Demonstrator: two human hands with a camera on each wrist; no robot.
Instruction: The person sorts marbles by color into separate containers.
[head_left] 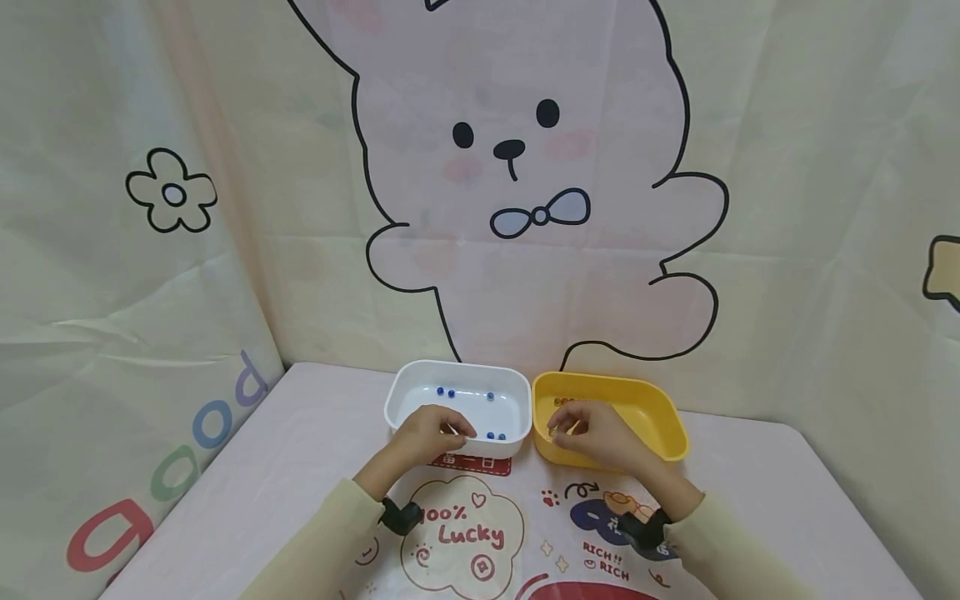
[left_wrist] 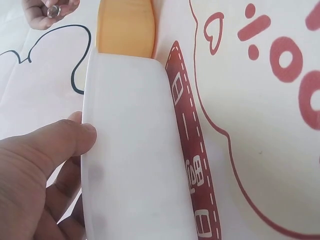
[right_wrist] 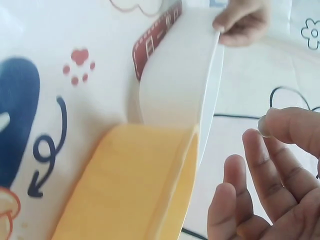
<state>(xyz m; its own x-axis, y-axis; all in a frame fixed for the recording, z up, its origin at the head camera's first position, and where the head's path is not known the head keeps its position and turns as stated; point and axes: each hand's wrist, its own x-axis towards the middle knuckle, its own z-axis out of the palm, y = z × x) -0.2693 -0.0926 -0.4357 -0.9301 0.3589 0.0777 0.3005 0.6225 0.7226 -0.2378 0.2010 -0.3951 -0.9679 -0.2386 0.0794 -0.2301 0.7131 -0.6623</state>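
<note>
My left hand (head_left: 431, 432) is at the near rim of a white plastic tub (head_left: 405, 386). Its thumb lies against that rim in the left wrist view, the other fingers curled on the inner side, partly hidden. Several small blue marbles (head_left: 451, 393) lie scattered in the white tub. Over the left part of a yellow tub (head_left: 645, 410) hovers my right hand (head_left: 596, 429). Thumb and index finger pinch a small clear marble (left_wrist: 53, 11), seen best in the left wrist view; the remaining fingers are loosely bent. Orange marbles (head_left: 559, 402) lie behind it in the yellow tub, partly covered.
Both tubs stand side by side, touching, near the back of a table with a printed cloth (head_left: 540, 500). A hanging cloth (head_left: 510, 275) with a cartoon animal rises right behind them. Black wrist straps (head_left: 401, 517) sit on both arms.
</note>
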